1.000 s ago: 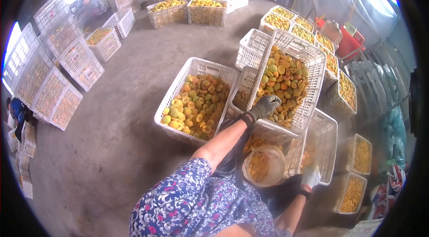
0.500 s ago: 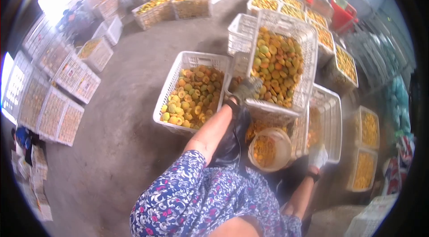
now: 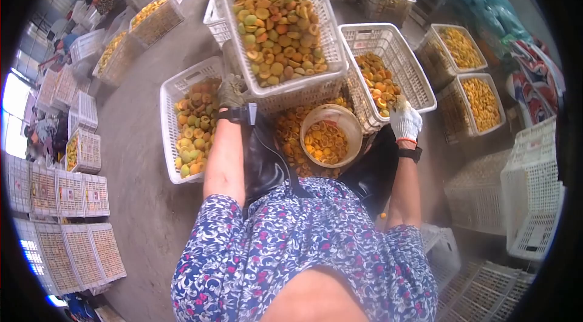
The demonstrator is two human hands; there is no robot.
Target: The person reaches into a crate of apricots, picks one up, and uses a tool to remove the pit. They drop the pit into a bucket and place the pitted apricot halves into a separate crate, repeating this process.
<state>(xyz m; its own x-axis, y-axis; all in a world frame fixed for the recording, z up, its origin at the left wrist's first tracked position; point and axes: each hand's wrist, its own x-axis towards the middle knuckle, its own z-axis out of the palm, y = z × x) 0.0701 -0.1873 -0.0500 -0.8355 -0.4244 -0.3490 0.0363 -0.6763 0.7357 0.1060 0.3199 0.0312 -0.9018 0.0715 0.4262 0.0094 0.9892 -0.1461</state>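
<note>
My left hand (image 3: 232,92), in a dark, soiled glove, is between the left crate (image 3: 170,140) and the raised middle crate (image 3: 340,70). Its fingers look curled, and whatever they hold is hidden. A white glove covers my right hand (image 3: 405,123), which is at the near rim of the right crate (image 3: 419,82). Those fingers are bunched, with brownish tips; I cannot make out what is in them. Apricot-like fruit halves (image 3: 279,33) fill much of the middle crate, and more lie in the left and right crates. Between my knees stands a round bucket (image 3: 355,149) holding orange fruit pieces.
Loose fruit pieces (image 3: 288,130) surround the bucket. Filled crates (image 3: 464,100) stand to the right, others farther back. Stacked crates (image 3: 64,255) line the left side, where people (image 3: 109,6) sit. White crates (image 3: 534,194) stand at the lower right.
The view has turned to the right, so the crates appear farther left and higher. My right hand remains by the right crate's near rim, and my left hand by the middle crate.
</note>
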